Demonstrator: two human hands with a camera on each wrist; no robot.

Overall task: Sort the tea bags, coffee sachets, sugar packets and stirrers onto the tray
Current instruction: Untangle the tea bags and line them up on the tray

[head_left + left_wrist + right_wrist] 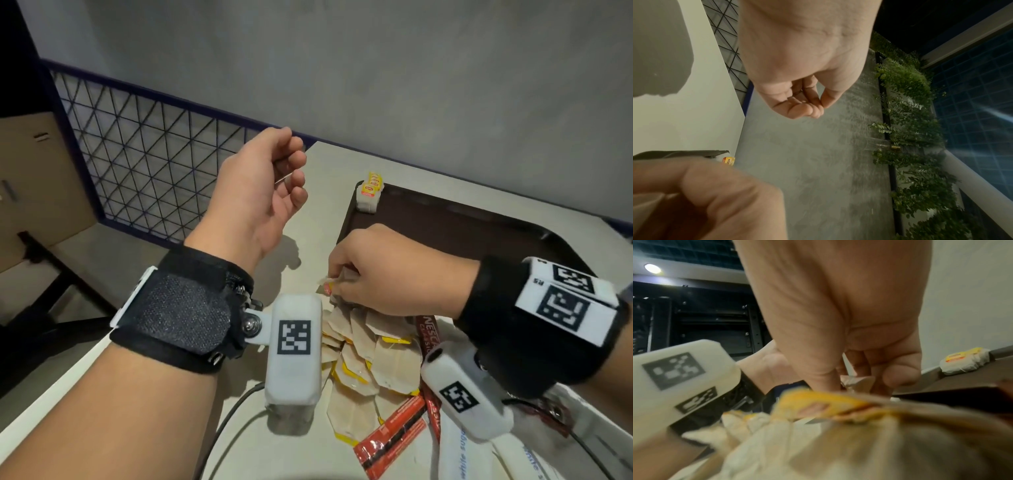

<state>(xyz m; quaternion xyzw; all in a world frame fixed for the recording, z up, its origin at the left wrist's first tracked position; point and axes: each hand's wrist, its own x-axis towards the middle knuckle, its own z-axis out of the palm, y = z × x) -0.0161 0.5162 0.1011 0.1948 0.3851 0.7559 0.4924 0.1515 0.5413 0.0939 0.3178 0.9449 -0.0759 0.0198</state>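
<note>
**A:** Starting with the big piece, the dark tray sat on the desk at the far right, stiff and flat by the look of it, with one small stack of tea bags parked in its far-left corner.

**B:** And the loose tea bag pile lay on the desk near the tray's close edge, with red coffee sachets and white sugar packets below it. All featherweight, I'd judge: soft paper, floppy, easy to crumple.

**A:** So where to take hold?

**B:** A light pinch on a bag's edge or its yellow tag, I'd say. The sachets looked slicker, so a flat-sided pinch mid-length would suit.

**A:** The right hand was down at the pile's top edge, its grip curled and pinching a tea bag.

**B:** The left hand hung raised over the desk's left corner, fingers loosely curled, carrying nothing.

**A:** Hidden bits?

**B:** Plenty. Wrist cameras covered part of the pile, the tray's right side ran out of view, the right wrist view was blurred, and I couldn't spot any stirrers.
</note>
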